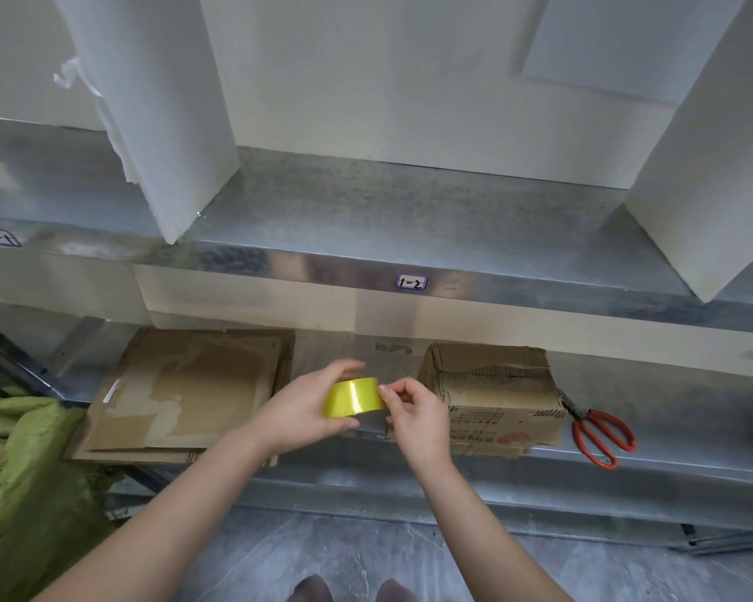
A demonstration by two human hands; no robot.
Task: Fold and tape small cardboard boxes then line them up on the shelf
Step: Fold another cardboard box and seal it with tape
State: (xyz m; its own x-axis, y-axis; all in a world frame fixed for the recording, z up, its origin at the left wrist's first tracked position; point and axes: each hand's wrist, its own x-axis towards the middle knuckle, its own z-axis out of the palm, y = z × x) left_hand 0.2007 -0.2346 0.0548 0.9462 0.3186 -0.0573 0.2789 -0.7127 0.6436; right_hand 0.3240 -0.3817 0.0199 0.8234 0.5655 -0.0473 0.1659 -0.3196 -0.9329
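My left hand (305, 406) grips a roll of yellow tape (353, 398) in front of the lower metal shelf (670, 432). My right hand (414, 412) has its fingertips on the roll's right edge, pinching at the tape there. A folded small cardboard box (496, 397) stands on the shelf just right of my hands. A stack of flattened cardboard boxes (188, 393) lies on the shelf to the left.
Red-handled scissors (600, 432) lie on the shelf right of the folded box. White boards (157, 102) lean on the upper shelf (366, 210). Green cloth (31, 471) hangs at the lower left. My shoes (353, 590) show on the grey floor.
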